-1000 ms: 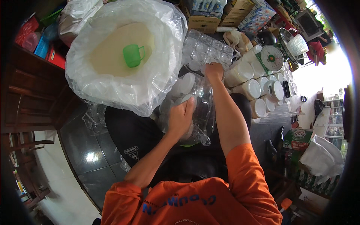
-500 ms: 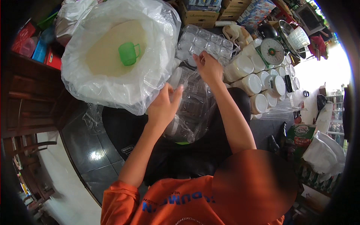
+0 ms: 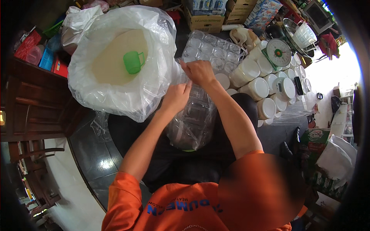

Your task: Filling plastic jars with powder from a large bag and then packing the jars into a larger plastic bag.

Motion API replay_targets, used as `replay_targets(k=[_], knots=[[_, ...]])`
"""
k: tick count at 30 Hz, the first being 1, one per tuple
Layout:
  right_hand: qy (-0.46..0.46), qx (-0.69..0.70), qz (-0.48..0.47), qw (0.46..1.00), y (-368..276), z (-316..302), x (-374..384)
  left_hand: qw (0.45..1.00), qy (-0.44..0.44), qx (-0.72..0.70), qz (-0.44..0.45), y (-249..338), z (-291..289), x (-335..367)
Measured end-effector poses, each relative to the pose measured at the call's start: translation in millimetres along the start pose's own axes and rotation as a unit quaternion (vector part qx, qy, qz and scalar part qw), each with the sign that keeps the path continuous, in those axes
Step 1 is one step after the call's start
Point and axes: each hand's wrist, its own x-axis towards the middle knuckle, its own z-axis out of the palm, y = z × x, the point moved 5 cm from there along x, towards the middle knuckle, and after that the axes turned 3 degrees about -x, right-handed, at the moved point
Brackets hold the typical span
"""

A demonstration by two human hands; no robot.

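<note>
A clear plastic bag point(image 3: 192, 115) of stacked see-through jars stands between my legs. My left hand point(image 3: 176, 99) is closed at its upper left side, thumb and fingers pinching the film. Just above it, my right hand point(image 3: 199, 73) is closed too, its fingertips pinching near the bag's top. Left of the hands stands a large container lined with a white plastic sheet point(image 3: 148, 88), holding a pale yellowish substance point(image 3: 110, 57). A green handled cup point(image 3: 133, 62) rests in that substance. Beyond the right hand lies a wrapped pack of clear jars point(image 3: 212, 50).
Filled jars with white lids point(image 3: 258, 88) are stacked at the right, with a green dial scale point(image 3: 278, 52) behind them. Cardboard boxes point(image 3: 204, 23) stand at the back, near a curled-up animal point(image 3: 244, 38). Dark wooden furniture point(image 3: 31, 96) is at the left.
My right hand has moved down and left toward my left hand. My left hand has shifted slightly, and its fingers have closed. The view has shifted a little.
</note>
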Motion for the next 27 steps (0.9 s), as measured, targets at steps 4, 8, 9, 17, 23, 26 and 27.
replay_targets(k=[4,8,9,17,23,26,27], knots=[[-0.046,0.014,0.067,0.997,4,19,12,0.995,0.042,-0.049,-0.071,-5,10,-8],[-0.005,0.028,0.132,0.991,20,27,20,0.994,0.030,-0.047,-0.090,4,14,-18],[-0.001,0.030,0.125,0.992,21,30,25,0.995,0.034,-0.048,-0.082,7,11,-20],[0.060,0.002,0.133,0.989,30,63,40,0.994,0.069,-0.043,-0.074,13,5,-34],[0.155,-0.013,0.077,0.985,45,85,46,0.995,0.076,-0.018,-0.054,16,6,-41],[0.171,-0.034,0.064,0.983,46,72,48,0.995,0.056,-0.048,-0.067,13,-1,-39],[0.139,-0.041,0.095,0.985,42,67,52,0.993,0.022,-0.057,-0.096,6,-2,-38]])
